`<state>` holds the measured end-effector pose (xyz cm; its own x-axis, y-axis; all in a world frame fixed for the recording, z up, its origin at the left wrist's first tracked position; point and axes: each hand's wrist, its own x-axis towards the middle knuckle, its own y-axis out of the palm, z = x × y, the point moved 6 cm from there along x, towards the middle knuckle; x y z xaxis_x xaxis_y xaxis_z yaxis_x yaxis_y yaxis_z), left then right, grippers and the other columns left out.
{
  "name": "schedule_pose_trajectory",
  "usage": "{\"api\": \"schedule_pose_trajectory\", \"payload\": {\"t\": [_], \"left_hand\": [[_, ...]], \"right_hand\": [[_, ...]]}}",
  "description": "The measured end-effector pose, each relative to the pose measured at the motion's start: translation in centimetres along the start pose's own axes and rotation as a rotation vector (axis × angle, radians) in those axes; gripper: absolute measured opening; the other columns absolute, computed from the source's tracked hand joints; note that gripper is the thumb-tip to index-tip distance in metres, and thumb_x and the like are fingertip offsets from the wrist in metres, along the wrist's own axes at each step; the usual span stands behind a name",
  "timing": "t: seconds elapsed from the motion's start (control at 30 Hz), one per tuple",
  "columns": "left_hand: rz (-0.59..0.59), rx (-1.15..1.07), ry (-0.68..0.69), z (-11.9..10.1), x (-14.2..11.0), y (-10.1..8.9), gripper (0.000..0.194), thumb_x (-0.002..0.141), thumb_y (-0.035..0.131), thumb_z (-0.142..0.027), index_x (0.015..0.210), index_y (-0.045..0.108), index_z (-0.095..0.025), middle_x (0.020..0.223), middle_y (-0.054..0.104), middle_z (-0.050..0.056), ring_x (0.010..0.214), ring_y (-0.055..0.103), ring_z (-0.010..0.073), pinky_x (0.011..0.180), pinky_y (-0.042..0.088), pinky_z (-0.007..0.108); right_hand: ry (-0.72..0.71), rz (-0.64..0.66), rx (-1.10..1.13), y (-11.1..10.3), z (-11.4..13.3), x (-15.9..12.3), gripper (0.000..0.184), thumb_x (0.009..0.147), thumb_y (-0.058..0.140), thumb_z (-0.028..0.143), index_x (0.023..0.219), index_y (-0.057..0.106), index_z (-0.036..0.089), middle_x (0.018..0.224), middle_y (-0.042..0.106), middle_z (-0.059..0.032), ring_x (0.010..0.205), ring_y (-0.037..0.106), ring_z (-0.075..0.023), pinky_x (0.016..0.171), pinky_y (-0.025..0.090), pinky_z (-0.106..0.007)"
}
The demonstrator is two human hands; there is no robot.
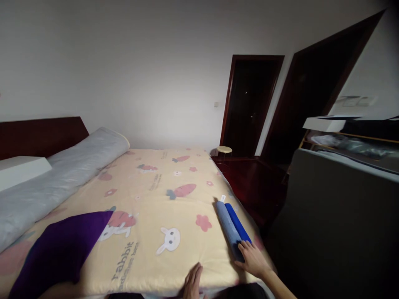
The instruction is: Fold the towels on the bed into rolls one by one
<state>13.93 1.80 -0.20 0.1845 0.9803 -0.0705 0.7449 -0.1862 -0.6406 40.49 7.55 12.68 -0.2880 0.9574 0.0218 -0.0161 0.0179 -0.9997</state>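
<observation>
Two long folded or rolled cloths lie side by side near the right edge of the bed, a grey-blue cloth [228,224] and a bright blue cloth [237,222]. My right hand [253,259] is closed over their near end, fingers on top and thumb at the left side. A small white tag sticks out at the far end of the grey-blue one. My left hand [193,281] rests at the near edge of the bed, fingers stretched out, holding nothing. Under both hands is a yellow mattress cover [149,216] printed with rabbits and carrots.
A purple cloth [62,245] lies at the bed's left. Beyond it are a grey roll of bedding [84,160], a white box [23,170] and the dark headboard [43,135]. A stool [224,149] stands by the door. At right is a dark panel [330,224] before shelves.
</observation>
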Motion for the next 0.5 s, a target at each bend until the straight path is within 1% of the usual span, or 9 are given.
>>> {"api": "schedule_pose_trajectory", "payload": {"t": [0.07,0.13,0.2,0.27,0.3,0.33,0.37,0.43,0.5], "left_hand": [[-0.04,-0.027,0.019,0.2,-0.1,0.1,0.094,0.043,0.062,-0.011,0.134,0.053,-0.033,0.147,0.046,-0.001,0.139,0.036,0.0279,0.117,0.03,0.036],[-0.122,-0.093,0.068,-0.2,-0.3,-0.2,0.087,0.044,0.064,-0.012,0.129,0.059,-0.029,0.143,0.052,0.004,0.135,0.042,0.0302,0.115,0.034,0.039],[-0.242,-0.208,0.111,-0.9,-0.5,-1.2,0.066,0.052,0.064,-0.019,0.118,0.067,-0.026,0.134,0.06,0.009,0.126,0.053,0.0305,0.105,0.045,0.04],[-0.361,-0.28,0.084,-1.5,-0.4,-3.2,0.041,0.063,0.059,-0.027,0.102,0.073,-0.023,0.114,0.071,0.012,0.107,0.065,0.0281,0.088,0.056,0.037],[-0.407,-0.283,0.044,-1.6,-0.2,-4.5,0.033,0.068,0.056,-0.031,0.095,0.074,-0.023,0.103,0.074,0.012,0.096,0.069,0.0263,0.078,0.058,0.035],[-0.443,-0.243,-0.002,-1.6,0.2,-6.2,0.029,0.07,0.054,-0.034,0.089,0.074,-0.022,0.092,0.075,0.01,0.086,0.071,0.0248,0.073,0.059,0.033],[-0.476,-0.196,-0.03,-1.4,0.7,-8.2,0.028,0.072,0.054,-0.035,0.085,0.074,-0.022,0.087,0.075,0.009,0.082,0.07,0.0241,0.071,0.058,0.033],[-0.528,-0.116,-0.071,-0.3,1.8,-13.2,0.026,0.074,0.054,-0.035,0.085,0.073,-0.021,0.089,0.074,0.009,0.086,0.069,0.0244,0.077,0.057,0.034],[-0.584,-0.008,-0.144,2.0,2.5,-19.0,0.023,0.074,0.06,-0.034,0.085,0.073,-0.019,0.094,0.072,0.01,0.094,0.067,0.0264,0.083,0.055,0.037]], "right_hand": [[-0.017,-0.031,0.011,-0.4,0.0,0.2,0.043,0.084,0.052,0.048,0.107,0.067,0.015,0.117,0.065,-0.0202,0.11,0.058,-0.0368,0.097,0.042,-0.05],[-0.002,-0.065,0.01,-0.7,-0.2,0.3,0.04,0.092,0.04,0.042,0.102,0.067,0.015,0.11,0.067,-0.0186,0.105,0.06,-0.034,0.093,0.043,-0.047],[0.04,-0.057,0.019,-0.4,-0.5,0.5,0.036,0.094,0.034,0.032,0.101,0.066,0.016,0.107,0.068,-0.0173,0.102,0.062,-0.0315,0.09,0.044,-0.044],[0.069,-0.008,0.044,0.3,-0.7,0.6,0.03,0.091,0.038,0.024,0.1,0.065,0.017,0.105,0.069,-0.0154,0.098,0.064,-0.0291,0.086,0.045,-0.04],[0.074,0.019,0.058,0.7,-0.7,0.6,0.027,0.089,0.041,0.022,0.101,0.065,0.018,0.103,0.07,-0.014,0.095,0.066,-0.0278,0.083,0.045,-0.037],[0.078,0.041,0.071,1.1,-0.6,0.6,0.025,0.086,0.045,0.021,0.1,0.065,0.019,0.101,0.071,-0.0126,0.092,0.067,-0.0266,0.081,0.046,-0.035],[0.08,0.058,0.082,1.4,-0.6,0.5,0.024,0.084,0.047,0.02,0.1,0.065,0.019,0.1,0.072,-0.0115,0.09,0.068,-0.0257,0.079,0.046,-0.033],[0.093,0.083,0.102,1.9,-0.6,0.4,0.023,0.083,0.048,0.02,0.1,0.065,0.02,0.099,0.073,-0.0112,0.089,0.069,-0.0257,0.076,0.046,-0.032],[0.103,0.098,0.121,2.1,-0.7,0.3,0.024,0.084,0.047,0.021,0.1,0.065,0.02,0.102,0.072,-0.012,0.091,0.069,-0.0264,0.076,0.046,-0.033]]}}
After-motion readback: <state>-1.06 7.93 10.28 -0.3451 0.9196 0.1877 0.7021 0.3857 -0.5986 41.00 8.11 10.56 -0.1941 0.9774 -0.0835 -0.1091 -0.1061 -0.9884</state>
